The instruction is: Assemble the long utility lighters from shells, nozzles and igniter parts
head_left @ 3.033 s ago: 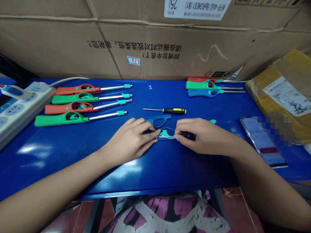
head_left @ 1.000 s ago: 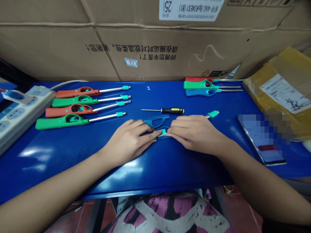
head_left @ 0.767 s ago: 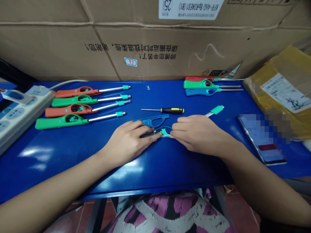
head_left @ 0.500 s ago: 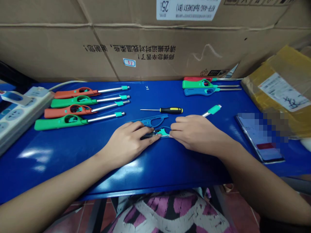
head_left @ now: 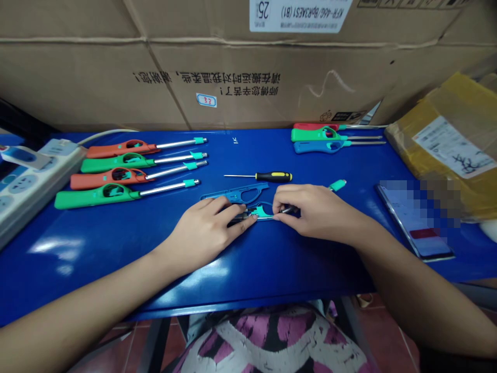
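Note:
An opened blue gas lighter (head_left: 267, 217) lies between my hands, its teal trigger (head_left: 261, 210) and inner parts exposed. My left hand (head_left: 209, 225) is closed over its handle, thumb and fingertips pressing beside the trigger and hiding most of the handle. My right hand (head_left: 316, 210) pinches at the lighter's front end with thumb and forefinger; just what lies in the pinch is hidden. A dark, shiny piece (head_left: 289, 209) shows under its fingers. Beyond that hand a metal tube's teal-wrapped tip (head_left: 337, 185) sticks out. The loose blue shell half (head_left: 252, 194) lies just behind.
A black and yellow screwdriver (head_left: 274, 177) lies behind the shell half. Several orange and green lighters (head_left: 103, 194) are lined up at left, near a power strip (head_left: 23, 181). More lighters (head_left: 316, 147) lie at the back right. A phone (head_left: 415, 223) and a taped parcel (head_left: 438, 150) stand right.
My right hand's fingers have shifted and opened up a little, showing the dark piece beneath. The teal-wrapped tube tip has moved slightly left and toward me. My left hand stays nearly still.

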The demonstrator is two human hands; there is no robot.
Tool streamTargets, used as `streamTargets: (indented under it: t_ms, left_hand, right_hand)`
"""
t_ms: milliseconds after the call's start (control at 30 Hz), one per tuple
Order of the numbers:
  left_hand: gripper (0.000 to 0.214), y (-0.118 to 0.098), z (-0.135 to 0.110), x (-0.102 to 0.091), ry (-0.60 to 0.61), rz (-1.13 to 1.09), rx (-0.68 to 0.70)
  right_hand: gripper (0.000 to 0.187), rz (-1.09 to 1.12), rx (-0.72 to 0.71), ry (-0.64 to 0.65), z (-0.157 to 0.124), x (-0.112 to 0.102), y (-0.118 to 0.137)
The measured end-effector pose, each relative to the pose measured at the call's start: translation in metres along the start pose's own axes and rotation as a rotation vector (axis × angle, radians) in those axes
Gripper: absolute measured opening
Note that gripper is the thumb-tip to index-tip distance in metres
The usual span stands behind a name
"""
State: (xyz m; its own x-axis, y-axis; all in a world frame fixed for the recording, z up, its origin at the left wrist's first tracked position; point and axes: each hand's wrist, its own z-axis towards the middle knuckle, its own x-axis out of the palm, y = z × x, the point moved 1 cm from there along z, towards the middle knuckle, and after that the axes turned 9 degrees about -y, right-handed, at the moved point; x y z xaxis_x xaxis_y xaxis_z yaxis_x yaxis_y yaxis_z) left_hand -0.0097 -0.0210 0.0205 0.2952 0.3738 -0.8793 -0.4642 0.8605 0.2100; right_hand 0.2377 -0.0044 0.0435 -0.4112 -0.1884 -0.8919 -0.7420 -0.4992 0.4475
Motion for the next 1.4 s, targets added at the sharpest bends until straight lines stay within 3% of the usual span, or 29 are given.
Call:
streamTargets:
  t_ms: [167,267,433,833,1100,1233,1400]
  left_hand:
    - [0.031,0.000,0.000,0.001,-0.006,-0.001,-0.002]
    - [0.030,0.000,-0.001,0.002,-0.020,0.000,-0.007]
    - [0.031,-0.001,-0.001,0.003,-0.018,-0.001,-0.018]
    - [0.032,0.000,0.000,0.002,-0.005,-0.014,-0.032]
    - [0.031,0.000,0.001,0.003,0.001,-0.041,-0.048]
    - [0.030,0.000,0.002,0.003,-0.004,-0.057,-0.055]
    - [0.029,0.000,0.002,0.003,-0.014,-0.061,-0.058]
  right_hand:
    - [0.007,0.090,0.061,0.050,0.000,0.002,-0.005]
    - [0.007,0.139,0.045,0.112,-0.004,-0.006,-0.008]
    - [0.009,0.178,0.145,0.225,-0.006,-0.021,-0.014]
    - [0.017,0.159,0.267,0.163,-0.006,-0.020,-0.021]
    - [0.022,0.040,0.062,0.167,-0.004,-0.021,-0.020]
    - [0.023,0.009,0.032,0.156,-0.005,-0.020,-0.017]
    - [0.018,0.006,0.181,0.131,-0.005,-0.015,-0.014]
